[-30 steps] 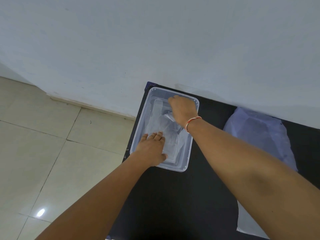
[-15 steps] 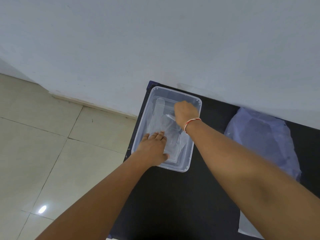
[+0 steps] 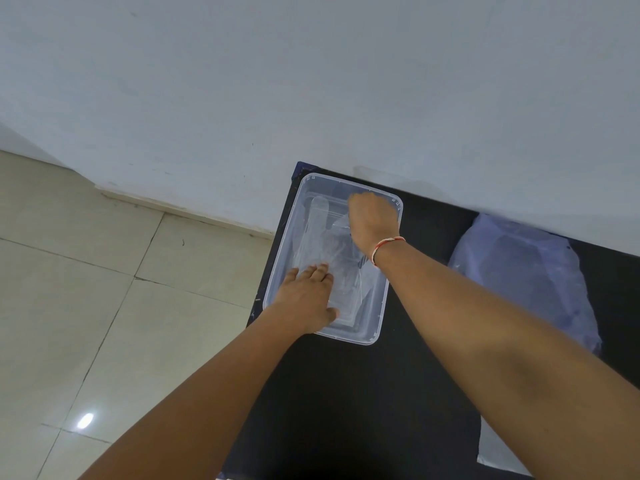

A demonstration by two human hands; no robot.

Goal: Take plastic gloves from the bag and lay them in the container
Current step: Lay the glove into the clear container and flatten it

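Since the earlier frame the right hand [image 3: 372, 218] is sitting farther toward the wall end of the clear rectangular plastic container [image 3: 290, 237], fingers curled and pinching the thin transparent plastic gloves [image 3: 332, 251]. The left hand [image 3: 308, 299] is pressing flat, fingers extended, on the gloves' near end. The gloves are lying inside the container along its long axis, fingers pointing toward the wall; the container is resting on the black counter [image 3: 346, 393], with the translucent plastic bag [image 3: 530, 271] well apart to the right.

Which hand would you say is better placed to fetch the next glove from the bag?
Probably the right hand: the bag lies on its side of the container, while the left hand rests flat on the gloves, holding them down.
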